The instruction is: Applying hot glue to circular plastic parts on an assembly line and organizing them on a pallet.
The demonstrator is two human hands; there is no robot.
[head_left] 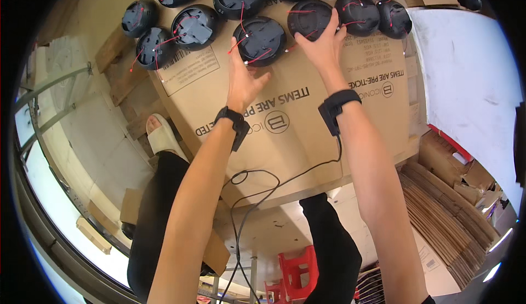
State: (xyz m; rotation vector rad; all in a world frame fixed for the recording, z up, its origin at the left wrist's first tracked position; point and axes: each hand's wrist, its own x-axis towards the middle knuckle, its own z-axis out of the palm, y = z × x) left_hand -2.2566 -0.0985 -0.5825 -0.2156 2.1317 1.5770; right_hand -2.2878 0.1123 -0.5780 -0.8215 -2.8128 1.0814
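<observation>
My right hand [324, 49] spans a round black plastic housing [310, 20], its thumb at the near left edge and its fingers along the right edge. Red wires run across this housing. Close by on the left, a similar black housing [259, 41] with red wires and small white connectors lies with its recessed side up. My left hand [245, 82] is at its near left edge, index finger stretched along the rim and thumb apart from it. Some of the left fingers are partly hidden. Both housings are over a large brown cardboard box [296, 134].
Several more black housings [193, 27] with red wires crowd the box's far side. A black cable [279, 183] trails from my right wristband. Flattened cardboard [444, 222] is stacked at the right, below a white surface [466, 68]. A red stool [298, 274] stands below.
</observation>
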